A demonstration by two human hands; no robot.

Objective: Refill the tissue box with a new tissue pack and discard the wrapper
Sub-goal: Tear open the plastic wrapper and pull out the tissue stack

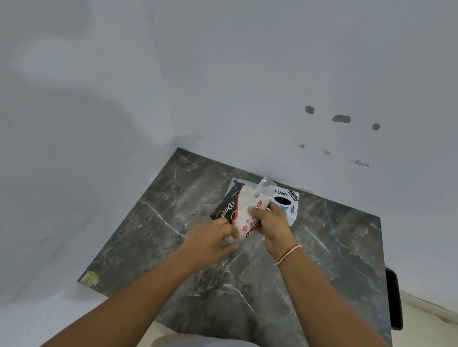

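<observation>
I stand at a dark grey marble slab (243,280) veined in white, set into the corner of two pale blue-white walls (228,67). The right wall carries three dark chipped patches (341,118) in a row, with fainter scuffs below them. A yellowish sticker (91,278) sits on the slab's near left corner, and a black object (395,298) that I cannot identify hangs off the right edge.

There is one tissue pack (243,210), black on its left side, white with red marks on the right, its clear wrapper end sticking up toward the far wall. I hold it above the slab, in front of the one white tissue box (287,203), which stands near the far wall with stickers and a dark oval opening on top. My right hand (272,220), a red-and-white thread around its wrist, grips the pack's right side. My left hand (211,241) pinches the pack's near end, fingers curled on it.
</observation>
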